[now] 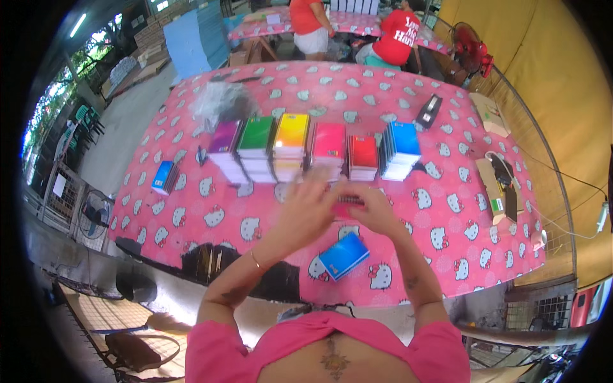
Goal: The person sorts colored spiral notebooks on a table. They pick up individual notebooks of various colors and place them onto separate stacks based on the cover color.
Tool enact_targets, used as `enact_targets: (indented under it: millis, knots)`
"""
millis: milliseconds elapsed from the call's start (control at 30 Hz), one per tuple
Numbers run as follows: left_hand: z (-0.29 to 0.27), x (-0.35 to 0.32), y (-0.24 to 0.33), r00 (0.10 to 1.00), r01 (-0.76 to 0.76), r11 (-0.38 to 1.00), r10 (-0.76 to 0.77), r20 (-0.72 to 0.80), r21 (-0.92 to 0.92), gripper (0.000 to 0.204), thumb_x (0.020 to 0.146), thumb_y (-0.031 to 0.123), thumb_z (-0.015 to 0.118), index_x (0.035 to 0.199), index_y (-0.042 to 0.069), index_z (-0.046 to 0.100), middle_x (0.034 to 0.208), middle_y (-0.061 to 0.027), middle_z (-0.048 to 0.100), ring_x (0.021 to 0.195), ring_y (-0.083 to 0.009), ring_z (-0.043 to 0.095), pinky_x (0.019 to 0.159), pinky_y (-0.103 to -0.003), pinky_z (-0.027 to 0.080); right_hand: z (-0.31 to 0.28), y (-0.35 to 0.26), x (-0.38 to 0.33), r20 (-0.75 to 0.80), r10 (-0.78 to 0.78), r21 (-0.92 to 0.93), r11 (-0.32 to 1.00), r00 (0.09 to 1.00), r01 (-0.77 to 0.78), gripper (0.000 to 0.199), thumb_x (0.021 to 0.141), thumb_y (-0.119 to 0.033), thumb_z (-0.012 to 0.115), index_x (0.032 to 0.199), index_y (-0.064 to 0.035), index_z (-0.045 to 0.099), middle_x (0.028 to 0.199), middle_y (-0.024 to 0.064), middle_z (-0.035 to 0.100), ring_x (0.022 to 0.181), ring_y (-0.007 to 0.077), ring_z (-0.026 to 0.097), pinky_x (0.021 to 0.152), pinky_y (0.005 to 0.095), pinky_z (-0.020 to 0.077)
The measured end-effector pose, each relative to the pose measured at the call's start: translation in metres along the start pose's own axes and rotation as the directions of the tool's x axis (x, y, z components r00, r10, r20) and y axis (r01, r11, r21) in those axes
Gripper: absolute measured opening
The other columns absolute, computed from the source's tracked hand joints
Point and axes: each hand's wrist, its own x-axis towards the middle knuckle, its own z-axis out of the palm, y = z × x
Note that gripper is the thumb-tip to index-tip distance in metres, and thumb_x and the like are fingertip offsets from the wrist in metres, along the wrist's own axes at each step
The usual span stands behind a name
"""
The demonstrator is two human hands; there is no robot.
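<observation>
My left hand (308,205) is smeared by motion in front of the notebook stacks, so its fingers cannot be made out. Beside it, my right hand (375,209) grips a small pink-red notebook (348,209) with a dark spiral edge, partly hidden by both hands. Between my forearms, nearer to me, a blue notebook (345,255) lies tilted on the table. Beyond my hands stand stacks of spiral notebooks in a row: purple (226,137), green (257,134), yellow (292,133), pink (329,140), a lower red one (363,148) and blue (403,139).
The table (408,242) has a pink patterned cover, torn at the near left. Another blue stack (165,175) sits at the left, clear plastic (223,105) behind the row. An open cardboard box (495,191) lies at the right. Two people in red tops are at a far table.
</observation>
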Motion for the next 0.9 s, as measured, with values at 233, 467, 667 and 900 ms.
enact_targets:
  millis: [233,467,667,900]
  knots:
    - [0.012,-0.027,-0.003,0.962,0.185,0.806,-0.030,0.272,-0.562,0.028,0.090,0.009,0.064,0.117,0.004,0.059,0.095,-0.0186,0.067,0.084,-0.0272,0.067,0.072,-0.040,0.051,-0.025,-0.016,-0.051,-0.345,-0.042,0.272,0.952,0.938,0.143,0.044,0.085,-0.009,0.070,0.128,-0.0082,0.059,0.122,0.0086,0.063,0.114,0.0233,0.060,0.096,0.0361,0.0477]
    - [0.053,-0.088,-0.002,0.693,0.690,-0.121,-0.175,0.700,-0.713,0.028,0.093,0.012,0.065,0.118,0.002,0.061,0.097,0.0041,0.062,0.092,-0.0070,0.056,0.081,-0.023,0.046,0.092,0.106,-0.183,-0.222,0.711,0.618,0.632,0.667,-0.468,0.042,0.094,-0.023,0.061,0.131,-0.0068,0.050,0.114,0.0040,0.056,0.093,0.0102,0.054,0.076,0.0273,0.0473]
    - [0.026,-0.039,0.049,0.474,-0.164,0.905,0.421,0.773,-0.393,0.021,0.076,0.024,0.072,0.091,0.011,0.070,0.102,-0.0035,0.069,0.107,-0.0242,0.060,0.111,-0.052,0.031,0.104,0.123,-0.198,-0.171,0.770,0.846,0.435,0.615,-0.310,0.034,0.097,-0.025,0.057,0.128,-0.0117,0.052,0.103,0.0008,0.053,0.083,0.0092,0.052,0.065,0.0245,0.0435]
    - [0.140,-0.123,0.061,0.667,-0.617,0.654,0.730,0.150,-0.438,0.036,0.075,0.021,0.070,0.109,0.012,0.067,0.113,-0.0114,0.067,0.124,-0.0331,0.053,0.115,-0.061,0.025,0.114,0.111,-0.170,-0.014,0.686,0.942,0.254,0.728,-0.221,0.062,0.098,-0.048,0.051,0.144,-0.0085,0.038,0.141,0.0077,0.050,0.125,0.0230,0.050,0.103,0.0386,0.0393]
